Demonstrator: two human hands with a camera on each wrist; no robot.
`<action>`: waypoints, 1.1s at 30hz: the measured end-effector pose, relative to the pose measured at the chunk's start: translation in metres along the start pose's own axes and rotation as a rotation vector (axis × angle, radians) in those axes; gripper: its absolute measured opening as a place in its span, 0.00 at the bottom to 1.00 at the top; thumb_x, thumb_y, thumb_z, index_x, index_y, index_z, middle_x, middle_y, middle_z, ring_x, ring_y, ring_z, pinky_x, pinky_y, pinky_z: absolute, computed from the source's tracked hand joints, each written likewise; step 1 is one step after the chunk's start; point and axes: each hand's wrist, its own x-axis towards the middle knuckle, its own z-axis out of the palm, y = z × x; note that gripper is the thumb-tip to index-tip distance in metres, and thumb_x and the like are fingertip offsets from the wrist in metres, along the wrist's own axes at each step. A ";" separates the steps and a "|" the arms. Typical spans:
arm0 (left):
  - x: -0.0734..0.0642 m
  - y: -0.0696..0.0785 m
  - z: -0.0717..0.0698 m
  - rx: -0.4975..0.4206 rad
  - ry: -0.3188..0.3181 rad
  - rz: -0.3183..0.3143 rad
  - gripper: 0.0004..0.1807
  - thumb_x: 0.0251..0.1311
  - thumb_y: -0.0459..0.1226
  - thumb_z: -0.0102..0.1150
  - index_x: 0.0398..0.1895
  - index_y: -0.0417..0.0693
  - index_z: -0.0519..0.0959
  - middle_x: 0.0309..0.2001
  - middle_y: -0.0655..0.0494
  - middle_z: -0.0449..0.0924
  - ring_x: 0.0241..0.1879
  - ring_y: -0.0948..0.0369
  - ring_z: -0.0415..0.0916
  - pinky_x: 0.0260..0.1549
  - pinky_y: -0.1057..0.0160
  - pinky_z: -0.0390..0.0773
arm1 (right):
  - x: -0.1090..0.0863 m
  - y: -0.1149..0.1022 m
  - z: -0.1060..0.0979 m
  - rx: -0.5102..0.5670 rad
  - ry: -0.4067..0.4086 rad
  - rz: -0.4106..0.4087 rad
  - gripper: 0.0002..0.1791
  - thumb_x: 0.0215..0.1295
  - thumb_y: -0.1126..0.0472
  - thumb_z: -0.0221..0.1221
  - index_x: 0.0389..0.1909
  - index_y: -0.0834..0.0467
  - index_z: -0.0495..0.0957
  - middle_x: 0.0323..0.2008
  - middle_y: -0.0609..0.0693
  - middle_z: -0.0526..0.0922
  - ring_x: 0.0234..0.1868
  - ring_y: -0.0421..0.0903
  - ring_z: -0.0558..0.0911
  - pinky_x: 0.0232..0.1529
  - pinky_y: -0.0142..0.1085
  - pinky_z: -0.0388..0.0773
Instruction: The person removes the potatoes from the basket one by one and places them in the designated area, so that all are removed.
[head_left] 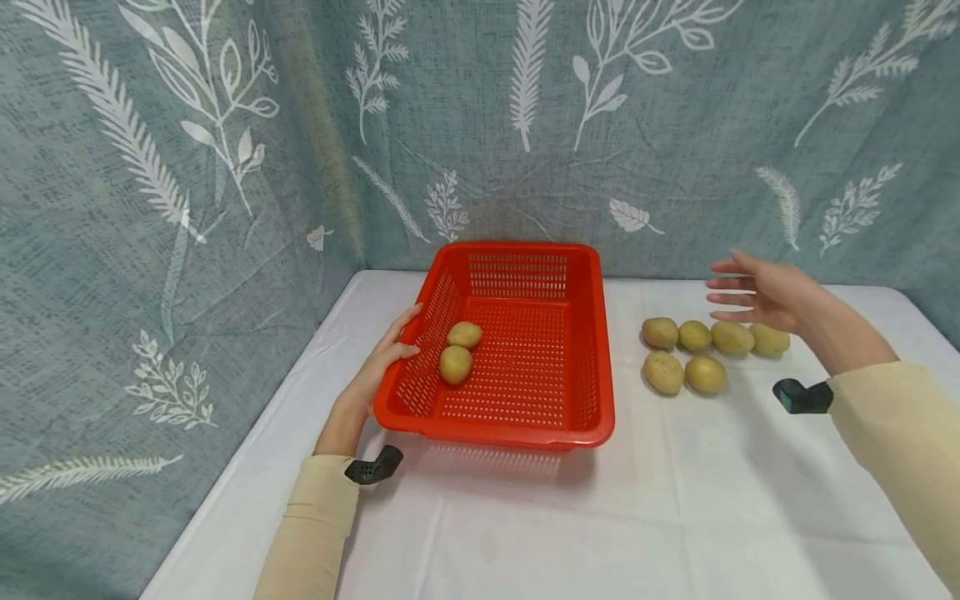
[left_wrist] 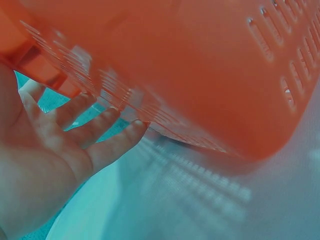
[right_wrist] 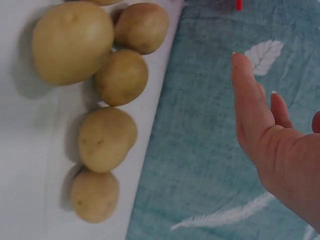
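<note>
A red perforated plastic basket (head_left: 495, 435) stands on the white-covered table. My left hand (head_left: 378, 367) holds its left rim, the thumb over the edge; in the left wrist view the other fingers (left_wrist: 112, 142) reach under the rim to the slotted outer wall. Inside the basket, two potatoes (head_left: 456, 365) lie against the left side. To the right, my right hand (head_left: 776, 292) hovers behind and above several potatoes (head_left: 706, 375), its fingers spread loosely and holding nothing. The right wrist view shows these potatoes (right_wrist: 107, 139) on the cloth, apart from the hand.
A white cloth (head_left: 645, 517) covers the table. Grey-green curtains (head_left: 465, 108) with white leaf patterns hang along the back and left side. Both wrists carry small black devices (head_left: 802, 396).
</note>
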 end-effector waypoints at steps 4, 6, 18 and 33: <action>0.000 0.000 0.000 -0.006 0.003 -0.003 0.38 0.61 0.31 0.34 0.76 0.58 0.44 0.71 0.46 0.45 0.62 0.45 0.55 0.47 0.58 0.73 | 0.003 -0.008 0.011 -0.079 0.018 -0.024 0.36 0.65 0.36 0.42 0.66 0.54 0.57 0.56 0.52 0.62 0.39 0.38 0.79 0.50 0.42 0.75; 0.000 0.001 0.001 -0.010 0.005 -0.007 0.38 0.61 0.31 0.34 0.76 0.58 0.45 0.71 0.46 0.45 0.62 0.45 0.55 0.47 0.58 0.73 | 0.005 -0.011 0.016 -0.108 0.032 -0.033 0.39 0.66 0.36 0.40 0.70 0.57 0.54 0.59 0.54 0.60 0.39 0.38 0.79 0.49 0.42 0.76; -0.001 0.001 0.002 -0.026 -0.004 -0.006 0.38 0.62 0.30 0.34 0.76 0.58 0.44 0.71 0.44 0.44 0.61 0.44 0.56 0.46 0.57 0.75 | 0.014 -0.031 0.049 -0.157 -0.003 -0.055 0.41 0.70 0.38 0.36 0.74 0.60 0.45 0.67 0.58 0.53 0.46 0.41 0.75 0.51 0.41 0.75; -0.001 0.001 0.001 -0.016 -0.008 0.007 0.38 0.62 0.30 0.35 0.76 0.58 0.45 0.71 0.44 0.44 0.61 0.46 0.56 0.47 0.59 0.73 | 0.034 -0.051 0.105 -0.139 -0.022 -0.037 0.34 0.75 0.45 0.35 0.74 0.59 0.47 0.71 0.62 0.52 0.67 0.57 0.60 0.58 0.48 0.67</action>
